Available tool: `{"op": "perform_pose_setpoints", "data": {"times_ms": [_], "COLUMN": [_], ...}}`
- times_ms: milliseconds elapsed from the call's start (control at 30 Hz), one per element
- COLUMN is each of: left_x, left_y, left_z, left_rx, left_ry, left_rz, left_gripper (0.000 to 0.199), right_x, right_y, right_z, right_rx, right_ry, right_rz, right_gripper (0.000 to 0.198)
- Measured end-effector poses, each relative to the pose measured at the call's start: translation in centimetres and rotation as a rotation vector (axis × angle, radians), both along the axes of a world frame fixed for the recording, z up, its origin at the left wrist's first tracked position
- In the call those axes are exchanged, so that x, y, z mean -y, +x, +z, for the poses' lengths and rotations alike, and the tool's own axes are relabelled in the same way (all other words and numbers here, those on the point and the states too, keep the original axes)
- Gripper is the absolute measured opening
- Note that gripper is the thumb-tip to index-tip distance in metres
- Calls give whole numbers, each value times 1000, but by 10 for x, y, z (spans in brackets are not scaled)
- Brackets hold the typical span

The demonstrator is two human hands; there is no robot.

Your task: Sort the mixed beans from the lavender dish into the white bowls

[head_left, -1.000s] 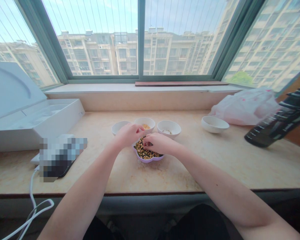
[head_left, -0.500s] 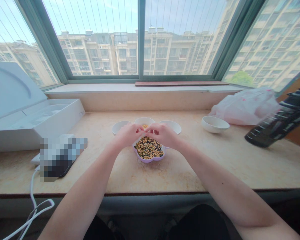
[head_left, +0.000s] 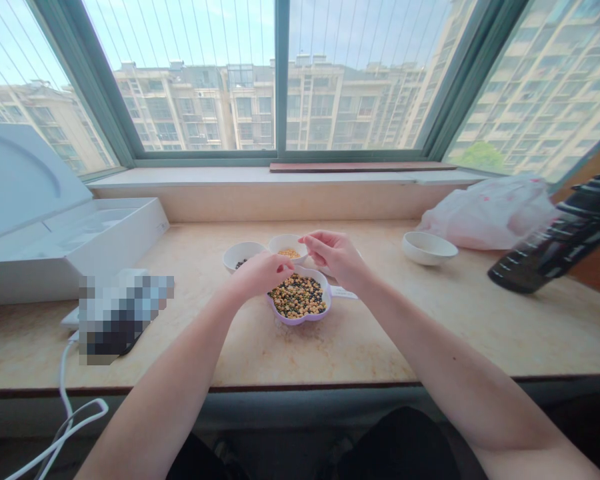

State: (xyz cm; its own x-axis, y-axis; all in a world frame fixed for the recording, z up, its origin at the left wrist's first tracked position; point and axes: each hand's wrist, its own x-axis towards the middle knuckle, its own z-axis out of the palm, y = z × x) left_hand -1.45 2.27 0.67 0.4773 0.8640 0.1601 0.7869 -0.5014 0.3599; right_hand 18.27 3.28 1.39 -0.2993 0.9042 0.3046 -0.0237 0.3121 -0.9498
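A purple-rimmed white bowl (head_left: 305,321) holds a mix of beans (head_left: 298,297), tan, black and green. Over its left back edge hangs my left hand (head_left: 264,272), fingers curled together; anything in them is too small to make out. My right hand (head_left: 336,257) is above the right rim of the back white bowl (head_left: 279,242), thumb and fingers pinched, contents not visible. Yellow grains (head_left: 289,253) lie in that bowl. Left of it, a second white bowl (head_left: 230,259) has dark beans (head_left: 241,263) inside. A third white bowl is mostly hidden behind my right hand.
To the right stand a small white bowl (head_left: 430,249), a plastic bag (head_left: 487,213) and a tilted dark bottle (head_left: 545,247). An open white box (head_left: 115,233) and a blurred-out object (head_left: 125,320) with a white cable (head_left: 65,380) are at left. A white strip (head_left: 344,293) lies beside the purple-rimmed bowl.
My hands, which met above the purple-rimmed bowl, have come apart. The right one has risen toward the back bowl; the left one has dropped slightly, uncovering the dark beans.
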Motion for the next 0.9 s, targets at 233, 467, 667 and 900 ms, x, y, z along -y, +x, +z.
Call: {"op": "perform_pose_setpoints", "data": {"times_ms": [233,467,667,900], "left_x": [3,6,6,5], "left_y": [3,4,5,8], "left_z": [3,5,4,1], "left_rx": [-27,-44,-38,-94], "left_ry": [-21,-37,-34,13], "left_rz": [-14,-21,-45,-85], "left_gripper": [27,29,26,24], "right_x": [-1,1,-5,-12], "right_y": [5,3,3,2], "right_z": [13,12,-1,-14], "right_rx": [-185,-205,66,641], "right_ry": [-441,-464,-170,423], "right_rz": [139,169,114,-231], "right_gripper": [34,31,37,20]}}
